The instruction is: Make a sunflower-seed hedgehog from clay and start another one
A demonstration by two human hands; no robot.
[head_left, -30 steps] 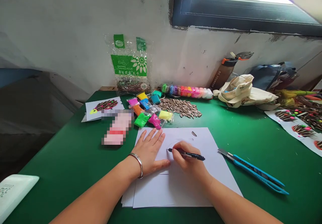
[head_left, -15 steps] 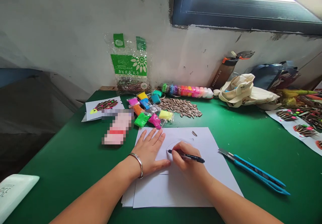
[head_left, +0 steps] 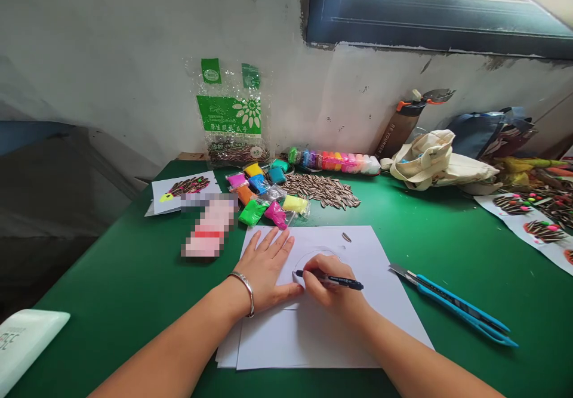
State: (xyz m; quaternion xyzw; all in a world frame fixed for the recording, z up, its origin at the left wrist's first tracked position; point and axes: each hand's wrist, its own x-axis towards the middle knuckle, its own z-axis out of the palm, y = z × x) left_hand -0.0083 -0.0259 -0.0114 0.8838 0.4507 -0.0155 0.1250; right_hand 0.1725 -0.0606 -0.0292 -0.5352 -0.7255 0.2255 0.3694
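My left hand [head_left: 267, 268] lies flat on the white paper [head_left: 331, 341], fingers spread, a silver bangle on its wrist. Closed around a black pen [head_left: 342, 281], my right hand [head_left: 333, 287] rests on the same sheet. The pen's tip touches the paper beside my left thumb. A thin curved line [head_left: 313, 251] arcs above my right hand, and part of the drawing is hidden under that hand. One sunflower seed [head_left: 346, 237] sits near the paper's top right edge. More sheets show beneath the top one.
Colourful clay packets [head_left: 253, 212] and a pile of sunflower seeds [head_left: 322, 190] lie beyond the paper. A blue utility knife [head_left: 461, 308], blade exposed, is at the right. Behind stand a seed bag [head_left: 230, 117], a clay roll [head_left: 335, 161] and a cloth bag [head_left: 425, 156].
The pen tip has shifted slightly left and down, lengthening the curved line on its left side. My left hand has stayed in place.
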